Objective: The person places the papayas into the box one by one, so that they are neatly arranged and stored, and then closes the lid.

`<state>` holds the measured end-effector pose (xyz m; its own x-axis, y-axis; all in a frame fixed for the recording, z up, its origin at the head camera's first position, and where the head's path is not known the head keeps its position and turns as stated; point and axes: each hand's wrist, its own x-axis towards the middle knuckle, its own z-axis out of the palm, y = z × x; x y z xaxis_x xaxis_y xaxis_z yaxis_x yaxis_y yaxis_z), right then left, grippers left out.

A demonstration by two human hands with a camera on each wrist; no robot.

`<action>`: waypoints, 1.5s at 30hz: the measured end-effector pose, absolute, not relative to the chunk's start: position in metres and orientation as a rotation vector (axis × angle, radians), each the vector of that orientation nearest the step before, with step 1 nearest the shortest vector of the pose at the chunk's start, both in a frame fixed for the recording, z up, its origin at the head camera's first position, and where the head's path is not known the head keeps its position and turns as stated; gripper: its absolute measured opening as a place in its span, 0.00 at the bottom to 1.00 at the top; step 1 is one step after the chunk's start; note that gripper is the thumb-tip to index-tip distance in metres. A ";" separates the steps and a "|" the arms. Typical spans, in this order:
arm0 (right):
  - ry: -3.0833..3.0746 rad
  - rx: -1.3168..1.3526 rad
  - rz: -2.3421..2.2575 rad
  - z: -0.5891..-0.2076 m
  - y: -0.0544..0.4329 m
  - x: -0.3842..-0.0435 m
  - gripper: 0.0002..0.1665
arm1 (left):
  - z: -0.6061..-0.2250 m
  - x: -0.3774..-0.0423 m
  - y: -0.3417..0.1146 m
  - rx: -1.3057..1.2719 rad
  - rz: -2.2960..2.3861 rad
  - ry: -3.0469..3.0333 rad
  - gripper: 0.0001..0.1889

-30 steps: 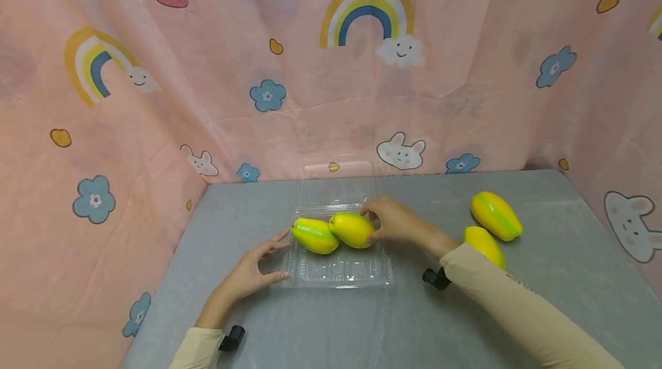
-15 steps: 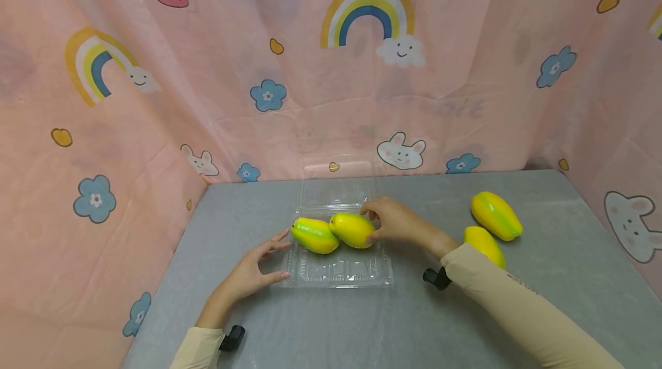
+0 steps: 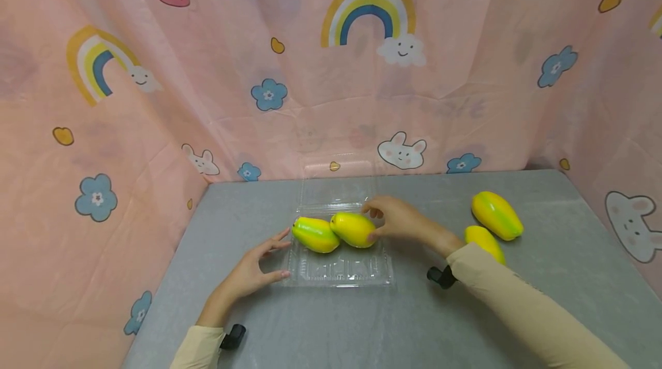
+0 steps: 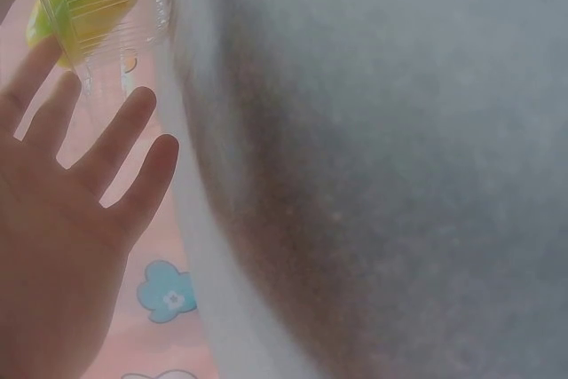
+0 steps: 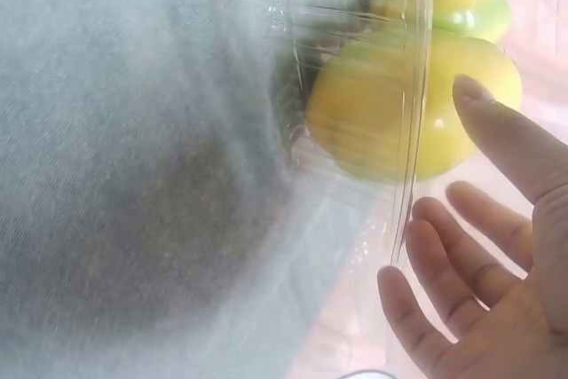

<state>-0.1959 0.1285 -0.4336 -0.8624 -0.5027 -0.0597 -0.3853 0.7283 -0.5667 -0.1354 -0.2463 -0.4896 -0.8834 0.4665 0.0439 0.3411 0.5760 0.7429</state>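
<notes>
The left papaya point(image 3: 312, 236) touches the right papaya point(image 3: 351, 230) in the clear box point(image 3: 338, 285) — likely limiting rolling. The left hand point(image 3: 250, 270), spread wide at nine o'clock, seems to brace the box; the right hand point(image 3: 398, 220), two o'clock, rests its thumb on the fruit, fingers loosely bent. The lid point(image 3: 337, 189) lies back at twelve. At three, the far papaya point(image 3: 497, 216) sits beside the near papaya point(image 3: 484, 242) — partly blocked by the sleeve point(image 3: 517, 294).

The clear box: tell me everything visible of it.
The clear box, apparently plastic with ribbed walls, sits on the grey table, its lid open at the far side. Inside, two yellowish fruits sit side by side. The left hand is at its left edge; whether they touch is unclear.
</notes>
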 end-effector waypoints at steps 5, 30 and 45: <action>2.723 -0.723 -0.840 -0.432 0.136 -0.194 0.33 | -0.489 -0.135 -0.247 0.697 1.200 2.648 0.35; 2.865 -0.550 -0.926 -0.432 0.246 -0.159 0.34 | -0.490 -0.135 -0.246 0.694 1.183 2.659 0.35; 2.979 -0.449 -0.885 -0.436 0.307 -0.125 0.30 | -0.488 -0.135 -0.244 0.701 1.212 2.634 0.35</action>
<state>-0.1246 0.3068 -0.4362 -0.9591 -0.2718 0.0794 -0.2711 0.8003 -0.5347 -0.1348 -0.2441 -0.4876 -0.8777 0.4766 0.0502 0.3481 0.5620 0.7503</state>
